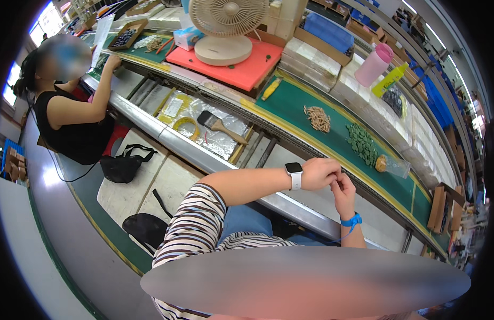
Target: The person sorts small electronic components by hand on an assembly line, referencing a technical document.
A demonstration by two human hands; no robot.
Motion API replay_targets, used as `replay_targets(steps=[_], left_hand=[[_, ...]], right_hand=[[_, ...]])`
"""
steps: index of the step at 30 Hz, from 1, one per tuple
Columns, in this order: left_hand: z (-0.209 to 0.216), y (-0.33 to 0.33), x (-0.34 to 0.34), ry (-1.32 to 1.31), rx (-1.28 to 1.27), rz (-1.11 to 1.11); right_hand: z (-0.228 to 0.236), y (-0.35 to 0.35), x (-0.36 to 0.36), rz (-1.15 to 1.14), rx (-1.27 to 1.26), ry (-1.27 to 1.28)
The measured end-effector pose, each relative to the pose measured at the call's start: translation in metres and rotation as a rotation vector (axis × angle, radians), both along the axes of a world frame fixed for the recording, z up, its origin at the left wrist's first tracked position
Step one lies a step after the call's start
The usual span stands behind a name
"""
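Left hand, right hand: fingertips together; grip contents indiscernible. Beyond: one green pile, elongated along surface; one tan pile.

There are two hands at work, one left hand and one right hand, with one white watch and one blue wristband between them. Two heaps of small pieces lie nearby: one tan heap and one green heap, the pieces in each too crowded to count. Single items number one brush, one fan, one red board, one tissue box, one pink bottle and one yellow-green packet. Black bags on the pale surface number two; there is one co-worker.
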State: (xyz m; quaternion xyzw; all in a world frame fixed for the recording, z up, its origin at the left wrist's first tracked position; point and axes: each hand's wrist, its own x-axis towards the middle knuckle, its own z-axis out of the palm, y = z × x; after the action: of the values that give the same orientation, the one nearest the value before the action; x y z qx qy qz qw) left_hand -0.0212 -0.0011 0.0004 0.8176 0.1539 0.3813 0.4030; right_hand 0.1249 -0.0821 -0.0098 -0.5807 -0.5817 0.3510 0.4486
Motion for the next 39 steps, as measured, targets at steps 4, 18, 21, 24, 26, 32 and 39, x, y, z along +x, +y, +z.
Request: replay_targets(steps=[4, 18, 21, 24, 26, 32, 39], left_hand=[[-0.001, 0.0015, 0.0009, 0.017, -0.005, 0.005], [-0.0009, 0.0016, 0.0017, 0.023, 0.007, -0.017], [-0.0008, 0.0017, 0.0018, 0.021, 0.007, -0.015], [-0.0009, 0.0019, 0.0017, 0.004, 0.019, -0.019], [-0.0008, 0.0018, 0.0012, 0.01, 0.02, -0.02], [-0.001, 0.0015, 0.001, 0.017, 0.012, -0.012], [-0.0026, 0.0016, 0.0014, 0.02, 0.021, -0.007]], right_hand=[[-0.0011, 0.0013, 0.0011, -0.004, 0.007, -0.001], [-0.0011, 0.0011, 0.0009, -0.011, 0.041, -0.015], [0.0, 0.0007, 0.0007, -0.007, 0.039, -0.006], [0.0006, 0.0007, 0.0013, 0.002, 0.04, -0.017], [0.0009, 0.0003, 0.0014, 0.01, 0.037, -0.024], [0.0024, 0.0003, -0.0013, 0.004, 0.032, 0.003], [0.0031, 0.0004, -0.0018, -0.002, 0.036, -0.015]])
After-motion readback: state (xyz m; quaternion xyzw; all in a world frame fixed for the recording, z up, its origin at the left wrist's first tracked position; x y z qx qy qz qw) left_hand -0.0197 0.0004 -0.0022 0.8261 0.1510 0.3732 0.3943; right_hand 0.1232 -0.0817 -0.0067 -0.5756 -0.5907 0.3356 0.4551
